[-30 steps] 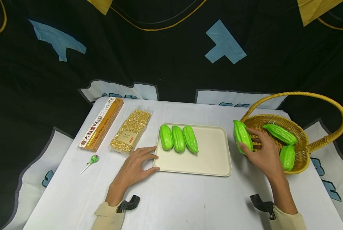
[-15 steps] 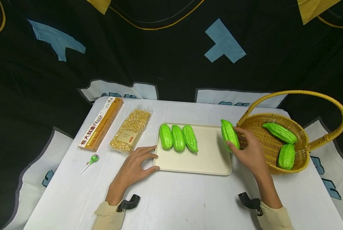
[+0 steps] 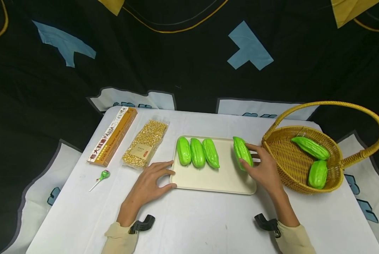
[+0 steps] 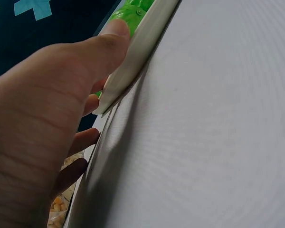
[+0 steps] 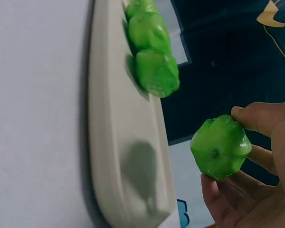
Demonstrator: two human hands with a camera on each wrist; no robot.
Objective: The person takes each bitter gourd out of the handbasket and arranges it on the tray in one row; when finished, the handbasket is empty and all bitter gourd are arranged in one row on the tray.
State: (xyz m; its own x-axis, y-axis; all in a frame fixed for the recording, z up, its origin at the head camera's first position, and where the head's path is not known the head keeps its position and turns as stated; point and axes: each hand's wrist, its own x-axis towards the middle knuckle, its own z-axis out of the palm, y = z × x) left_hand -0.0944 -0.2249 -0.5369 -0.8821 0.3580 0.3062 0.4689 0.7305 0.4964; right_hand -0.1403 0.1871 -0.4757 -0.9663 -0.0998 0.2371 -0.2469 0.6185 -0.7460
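Observation:
My right hand (image 3: 261, 168) pinches a bright green ridged bitter melon (image 3: 242, 153) between thumb and fingers, above the right part of the cream tray (image 3: 227, 181). In the right wrist view, the bitter melon (image 5: 219, 148) shows end-on, raised clear of the tray, its shadow falling on the tray floor. Three similar bitter melons (image 3: 197, 153) lie side by side at the tray's left end. Spread loosely, the fingers of my left hand (image 3: 151, 181) touch the tray's left edge. In the left wrist view, the thumb (image 4: 115, 34) lies at the tray rim (image 4: 137, 52).
A wicker basket (image 3: 287, 155) with a tall handle stands right of the tray, two bitter melons (image 3: 317, 174) inside. Left of the tray lie a bag of corn kernels (image 3: 149, 135), a pasta box (image 3: 113, 137) and a lollipop (image 3: 104, 175). A dark curtain (image 3: 189, 63) hangs behind the table.
My right hand has carried the bitter melon leftward from the basket's left rim to over the tray's right part. My left hand has stayed at the tray's left edge.

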